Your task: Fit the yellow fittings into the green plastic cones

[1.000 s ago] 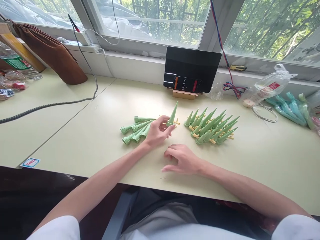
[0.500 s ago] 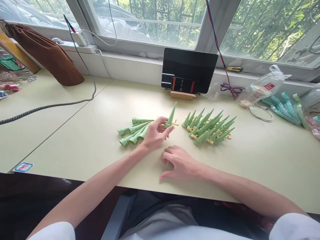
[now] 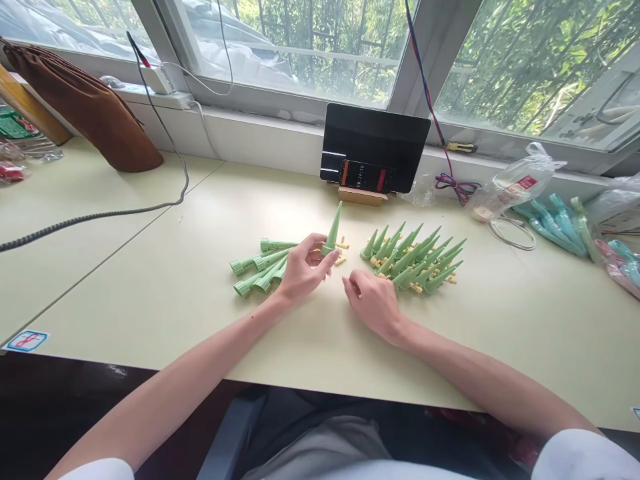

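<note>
My left hand (image 3: pixel 303 269) pinches the wide end of a green cone spike (image 3: pixel 332 231), which stands nearly upright with its tip pointing up and away. Behind that hand lies a pile of plain green spikes (image 3: pixel 257 264). My right hand (image 3: pixel 373 303) is lifted just off the table with fingers curled loosely, next to a pile of green spikes fitted with yellow pieces (image 3: pixel 413 259). A few loose small yellow pieces (image 3: pixel 342 245) lie between the two piles. I cannot make out whether the right fingers hold anything.
A dark tablet (image 3: pixel 374 143) leans on the window sill with a phone (image 3: pixel 365 177) on a wooden stand before it. Plastic bags of teal parts (image 3: pixel 555 217) lie at the right. A grey cable (image 3: pixel 100 215) and a brown pouch (image 3: pixel 85 107) sit at the left.
My right hand has risen from lying flat near the table's front edge and moved forward to the fitted spikes. My left hand keeps the upright spike almost still.
</note>
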Motion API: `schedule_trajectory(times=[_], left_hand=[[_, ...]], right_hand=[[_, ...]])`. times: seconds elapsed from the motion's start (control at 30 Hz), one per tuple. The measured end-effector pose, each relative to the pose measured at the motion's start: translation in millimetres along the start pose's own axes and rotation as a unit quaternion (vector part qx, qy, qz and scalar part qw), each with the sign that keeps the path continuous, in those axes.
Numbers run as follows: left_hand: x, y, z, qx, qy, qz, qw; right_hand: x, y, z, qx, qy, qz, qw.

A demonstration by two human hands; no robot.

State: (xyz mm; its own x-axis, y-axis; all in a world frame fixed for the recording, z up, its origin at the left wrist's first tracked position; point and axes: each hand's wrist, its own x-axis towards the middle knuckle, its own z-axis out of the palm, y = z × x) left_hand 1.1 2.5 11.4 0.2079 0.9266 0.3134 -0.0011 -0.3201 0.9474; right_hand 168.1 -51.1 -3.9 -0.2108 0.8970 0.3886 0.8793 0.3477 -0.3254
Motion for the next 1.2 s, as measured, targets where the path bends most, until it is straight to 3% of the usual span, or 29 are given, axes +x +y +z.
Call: schedule_trajectory(times=[0.13,0.33,0.57,0.87,1.2], left_hand=[[-0.7,2.6,0.3,0.001,0.0,-0.004,1.0],[-1.8,2.9,1.1,0.047,-0.032,-0.015,0.998],[-4.1,-7.7,2.4,0.111,-0.057,-0.019,0.992],[-3.6,-9.2,-0.2,0.107,-0.094,-0.031,0.989],[-3.5,-9.0,0.4,0.116,-0.079,-0.016,0.99]], right_hand=[[-4.5,-0.9,4.6,0.121,0.013,0.015,0.992],[-3.4,-1.1,5.4,0.274,0.076,0.083,0.955],[-2.4,-1.3,4.7,0.314,0.116,0.082,0.939],[-1.4,0.2,5.8,0.335,0.099,0.104,0.931],[-0.2,-0.1,5.0,0.338,0.097,0.093,0.932]])
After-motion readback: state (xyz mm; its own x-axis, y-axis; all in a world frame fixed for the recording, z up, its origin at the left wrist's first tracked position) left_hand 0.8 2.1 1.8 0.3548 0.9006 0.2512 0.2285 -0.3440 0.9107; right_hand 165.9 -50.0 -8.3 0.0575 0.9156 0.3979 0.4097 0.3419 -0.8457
